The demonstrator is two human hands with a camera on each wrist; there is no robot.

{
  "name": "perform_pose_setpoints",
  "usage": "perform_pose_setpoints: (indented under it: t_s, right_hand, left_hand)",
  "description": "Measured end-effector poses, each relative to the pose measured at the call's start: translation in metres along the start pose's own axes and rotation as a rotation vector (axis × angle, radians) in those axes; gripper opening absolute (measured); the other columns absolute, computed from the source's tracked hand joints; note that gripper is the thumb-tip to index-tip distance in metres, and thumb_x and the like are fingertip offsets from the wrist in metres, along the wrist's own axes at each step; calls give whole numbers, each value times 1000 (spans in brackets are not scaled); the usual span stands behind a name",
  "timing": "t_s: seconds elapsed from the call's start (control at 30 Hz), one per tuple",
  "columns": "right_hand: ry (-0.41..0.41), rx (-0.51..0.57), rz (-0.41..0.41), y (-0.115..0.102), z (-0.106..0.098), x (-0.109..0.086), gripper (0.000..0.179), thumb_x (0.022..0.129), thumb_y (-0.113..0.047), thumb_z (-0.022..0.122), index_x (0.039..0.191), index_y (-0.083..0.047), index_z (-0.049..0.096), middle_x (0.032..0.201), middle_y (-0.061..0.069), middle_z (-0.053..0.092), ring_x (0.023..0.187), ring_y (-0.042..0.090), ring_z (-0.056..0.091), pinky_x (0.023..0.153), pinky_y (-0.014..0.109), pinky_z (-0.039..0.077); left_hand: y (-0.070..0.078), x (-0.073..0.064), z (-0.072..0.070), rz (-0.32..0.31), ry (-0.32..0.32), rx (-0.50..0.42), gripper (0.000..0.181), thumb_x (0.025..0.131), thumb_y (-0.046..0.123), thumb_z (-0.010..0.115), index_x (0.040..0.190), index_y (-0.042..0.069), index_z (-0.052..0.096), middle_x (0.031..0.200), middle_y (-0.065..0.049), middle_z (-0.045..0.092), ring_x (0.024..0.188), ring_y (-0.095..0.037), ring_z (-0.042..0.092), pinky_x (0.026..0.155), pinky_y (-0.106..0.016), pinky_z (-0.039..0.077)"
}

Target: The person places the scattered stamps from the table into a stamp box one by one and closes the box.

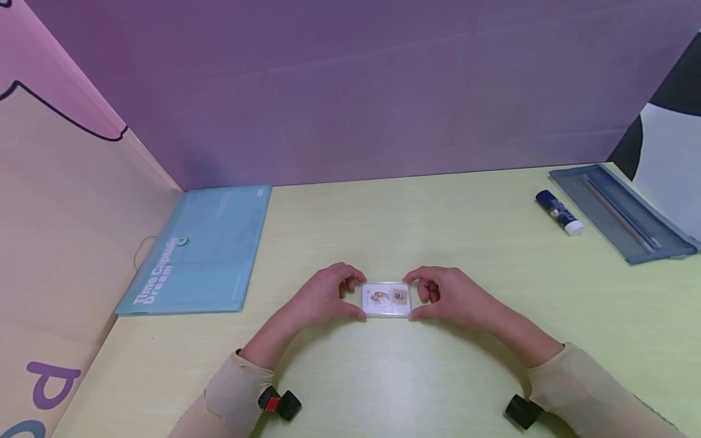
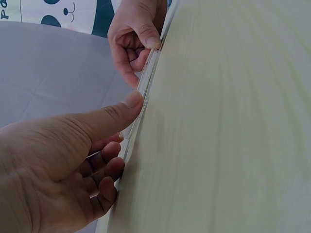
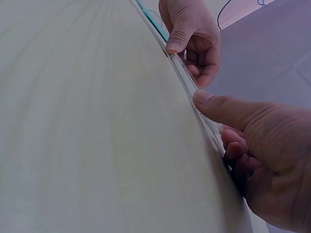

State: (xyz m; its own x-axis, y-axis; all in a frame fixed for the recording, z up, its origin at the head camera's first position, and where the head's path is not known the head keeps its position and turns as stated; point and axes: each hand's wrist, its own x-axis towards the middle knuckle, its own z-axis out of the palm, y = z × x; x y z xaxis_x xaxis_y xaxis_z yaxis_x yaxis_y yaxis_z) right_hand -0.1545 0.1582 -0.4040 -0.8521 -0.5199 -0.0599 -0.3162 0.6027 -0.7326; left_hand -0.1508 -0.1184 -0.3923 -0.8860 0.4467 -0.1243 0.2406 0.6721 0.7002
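Observation:
A small flat clear plastic case (image 1: pixel 386 300) lies at the middle of the table, with two little printed pictures showing through its top. My left hand (image 1: pixel 335 292) pinches its left end, thumb at the near corner and index finger at the far one. At the opposite end my right hand (image 1: pixel 450 294) grips it the same way. Seen edge-on in the left wrist view, the case (image 2: pixel 149 73) is thin and close to the tabletop. The right wrist view shows both thumbs against its near edge.
A blue document folder (image 1: pixel 219 249) lies at the left by the partition. To the far right are a glue stick (image 1: pixel 560 212) with a white cap and a blue see-through pouch (image 1: pixel 624 213) holding slim sticks. A purple partition (image 1: pixel 383 91) stands along the back.

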Motion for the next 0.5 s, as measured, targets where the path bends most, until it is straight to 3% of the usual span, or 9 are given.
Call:
perform_pose_setpoints:
  t_s: [0.5]
  right_hand:
    - [-31, -22, -19, -1, -1, 0, 49, 79, -18, 89, 120, -7, 65, 80, -3, 54, 71, 15, 50, 62, 24, 43]
  left_hand:
    - [1, 0, 0, -12, -19, 24, 54, 75, 19, 92, 119, 11, 63, 93, 0, 55, 87, -18, 51, 75, -29, 45]
